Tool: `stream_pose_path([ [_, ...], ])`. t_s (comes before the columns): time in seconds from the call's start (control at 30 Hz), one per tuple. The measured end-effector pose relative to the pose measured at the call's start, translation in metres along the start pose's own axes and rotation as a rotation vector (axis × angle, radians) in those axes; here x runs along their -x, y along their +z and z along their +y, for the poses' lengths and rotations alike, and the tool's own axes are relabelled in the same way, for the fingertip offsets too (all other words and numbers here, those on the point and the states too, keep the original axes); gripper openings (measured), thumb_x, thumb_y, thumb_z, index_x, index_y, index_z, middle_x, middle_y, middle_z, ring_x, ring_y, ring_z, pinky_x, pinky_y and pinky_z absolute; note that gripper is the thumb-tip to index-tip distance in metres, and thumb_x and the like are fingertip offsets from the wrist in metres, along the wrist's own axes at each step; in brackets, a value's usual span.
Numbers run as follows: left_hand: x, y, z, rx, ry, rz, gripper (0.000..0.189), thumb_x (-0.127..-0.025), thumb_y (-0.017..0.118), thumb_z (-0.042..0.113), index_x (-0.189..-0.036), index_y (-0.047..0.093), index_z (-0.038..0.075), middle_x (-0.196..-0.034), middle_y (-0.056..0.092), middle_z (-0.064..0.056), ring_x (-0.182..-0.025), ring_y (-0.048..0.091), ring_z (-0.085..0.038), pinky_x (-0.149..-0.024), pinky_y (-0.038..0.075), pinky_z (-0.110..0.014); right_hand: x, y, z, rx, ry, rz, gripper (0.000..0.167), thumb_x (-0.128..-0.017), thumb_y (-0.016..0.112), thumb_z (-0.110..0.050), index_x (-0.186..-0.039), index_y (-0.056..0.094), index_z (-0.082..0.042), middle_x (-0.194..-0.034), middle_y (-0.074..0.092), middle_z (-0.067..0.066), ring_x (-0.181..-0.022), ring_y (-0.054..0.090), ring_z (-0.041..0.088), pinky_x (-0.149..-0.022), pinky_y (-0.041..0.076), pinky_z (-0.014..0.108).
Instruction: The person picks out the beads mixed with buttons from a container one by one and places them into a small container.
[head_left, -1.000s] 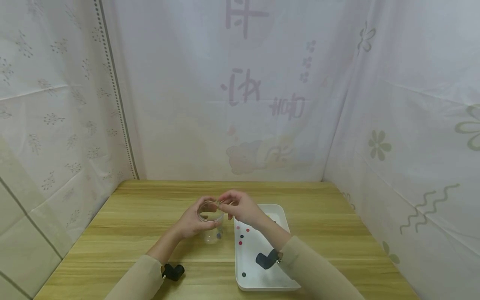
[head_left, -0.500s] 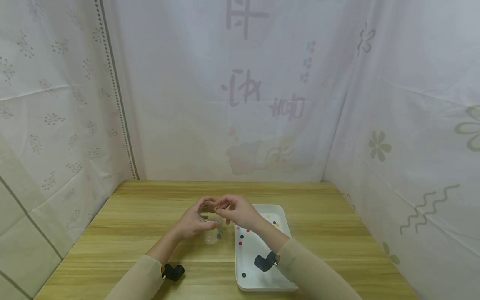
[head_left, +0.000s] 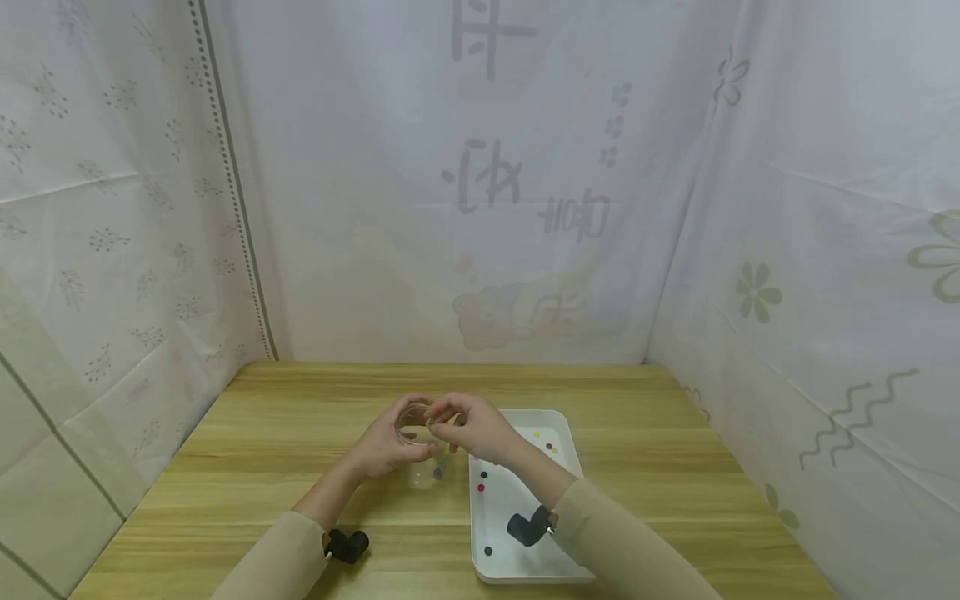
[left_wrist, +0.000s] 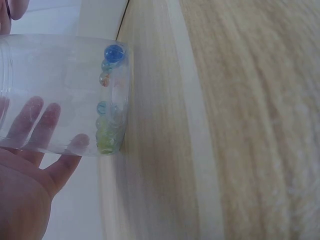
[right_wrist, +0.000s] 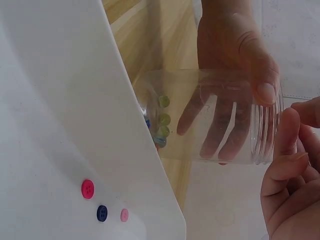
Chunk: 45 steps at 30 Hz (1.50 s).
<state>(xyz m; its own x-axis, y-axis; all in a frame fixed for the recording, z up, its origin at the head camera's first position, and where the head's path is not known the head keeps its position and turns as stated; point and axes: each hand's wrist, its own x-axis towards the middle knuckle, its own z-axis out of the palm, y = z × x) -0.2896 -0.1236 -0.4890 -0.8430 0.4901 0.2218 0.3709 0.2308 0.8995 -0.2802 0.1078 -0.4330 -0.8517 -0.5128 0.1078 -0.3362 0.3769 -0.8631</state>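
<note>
A clear plastic jar (head_left: 420, 480) with a threaded mouth stands on the wooden table, uncapped. My left hand (head_left: 381, 437) grips its upper part, fingers behind and thumb in front. Several glass marbles lie at its bottom, among them a blue marble (left_wrist: 114, 53) and a green marble (right_wrist: 165, 119). My right hand (head_left: 480, 428) is at the jar's mouth, thumb and fingertips together. They pinch a tiny pale marble-like bead (head_left: 430, 423) at the rim; its kind is hard to tell. In the right wrist view the fingers hide it.
Right of the jar lies a white tray (head_left: 497, 533), partly under my right forearm. Several buttons lie scattered in it, including a red button (right_wrist: 88, 189), a navy button (right_wrist: 102, 213) and a pink button (right_wrist: 124, 215). Hanging cloths enclose the table's back and sides.
My right hand has shifted slightly down and left, its fingertips lower at the jar's mouth. More buttons in the tray's far part show. Left hand and jar hold still.
</note>
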Motion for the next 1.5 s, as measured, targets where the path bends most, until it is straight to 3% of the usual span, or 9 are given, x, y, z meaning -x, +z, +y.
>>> stream_pose_path([
  [0.17, 0.000, 0.000, -0.002, 0.002, -0.004, -0.002, 0.069, -0.096, 0.084, 0.020, -0.153, 0.046, 0.016, -0.152, 0.064, -0.016, -0.143, 0.058, -0.041, -0.114, 0.049, -0.069, 0.000, 0.001, 0.001, -0.026, -0.003, -0.008, 0.023, -0.103, 0.074, -0.018, -0.123, 0.076, -0.006, -0.108, 0.074, 0.007, -0.070, 0.066, 0.015, -0.060, 0.055, 0.025],
  [0.4, 0.000, -0.002, -0.004, 0.004, -0.012, 0.006, 0.069, -0.096, 0.085, 0.021, -0.153, 0.047, 0.018, -0.153, 0.064, -0.014, -0.144, 0.058, -0.040, -0.115, 0.047, -0.070, 0.001, 0.000, -0.001, -0.001, 0.013, 0.004, 0.024, -0.104, 0.074, -0.022, -0.125, 0.076, -0.012, -0.111, 0.074, 0.005, -0.070, 0.068, 0.015, -0.052, 0.044, 0.022],
  [0.7, 0.001, -0.002, -0.005, 0.004, -0.015, 0.007, 0.069, -0.096, 0.085, 0.021, -0.153, 0.047, 0.017, -0.152, 0.064, -0.014, -0.143, 0.059, -0.039, -0.117, 0.046, -0.070, 0.000, 0.000, 0.000, 0.010, 0.014, 0.002, 0.027, -0.105, 0.074, -0.024, -0.127, 0.076, -0.010, -0.113, 0.074, 0.003, -0.071, 0.068, 0.015, -0.052, 0.046, 0.023],
  [0.93, 0.001, -0.001, -0.002, 0.032, -0.028, 0.011, 0.072, -0.095, 0.086, 0.021, -0.155, 0.046, 0.016, -0.152, 0.061, -0.024, -0.144, 0.058, -0.043, -0.116, 0.046, -0.071, 0.004, -0.015, 0.008, 0.006, 0.025, 0.041, 0.030, -0.106, 0.072, -0.029, -0.132, 0.074, -0.012, -0.118, 0.074, 0.006, -0.072, 0.068, 0.017, -0.057, 0.051, 0.027],
  [1.03, 0.001, -0.001, -0.001, 0.032, -0.028, 0.017, 0.073, -0.095, 0.086, 0.021, -0.155, 0.046, 0.015, -0.152, 0.061, -0.026, -0.143, 0.058, -0.043, -0.116, 0.046, -0.071, 0.006, -0.022, 0.013, -0.001, 0.023, 0.073, 0.028, -0.107, 0.072, -0.026, -0.131, 0.074, -0.013, -0.118, 0.074, 0.007, -0.072, 0.070, 0.022, -0.055, 0.048, 0.027],
  [1.27, 0.001, -0.003, -0.002, 0.031, -0.033, 0.025, 0.077, -0.094, 0.087, 0.021, -0.157, 0.045, 0.010, -0.154, 0.060, -0.028, -0.145, 0.057, -0.044, -0.113, 0.050, -0.068, 0.017, -0.037, 0.019, -0.023, 0.057, 0.121, 0.024, -0.106, 0.074, -0.026, -0.129, 0.074, -0.020, -0.118, 0.075, 0.007, -0.085, 0.070, 0.055, -0.057, 0.049, 0.028],
  [1.5, 0.002, -0.007, 0.001, 0.007, -0.039, 0.018, 0.091, -0.091, 0.090, 0.023, -0.165, 0.038, 0.019, -0.157, 0.059, -0.023, -0.150, 0.054, -0.045, -0.115, 0.050, -0.067, 0.026, -0.046, 0.026, -0.036, 0.055, 0.143, 0.025, -0.105, 0.075, -0.024, -0.129, 0.074, -0.017, -0.119, 0.076, 0.008, -0.077, 0.069, 0.046, -0.058, 0.049, 0.024],
])
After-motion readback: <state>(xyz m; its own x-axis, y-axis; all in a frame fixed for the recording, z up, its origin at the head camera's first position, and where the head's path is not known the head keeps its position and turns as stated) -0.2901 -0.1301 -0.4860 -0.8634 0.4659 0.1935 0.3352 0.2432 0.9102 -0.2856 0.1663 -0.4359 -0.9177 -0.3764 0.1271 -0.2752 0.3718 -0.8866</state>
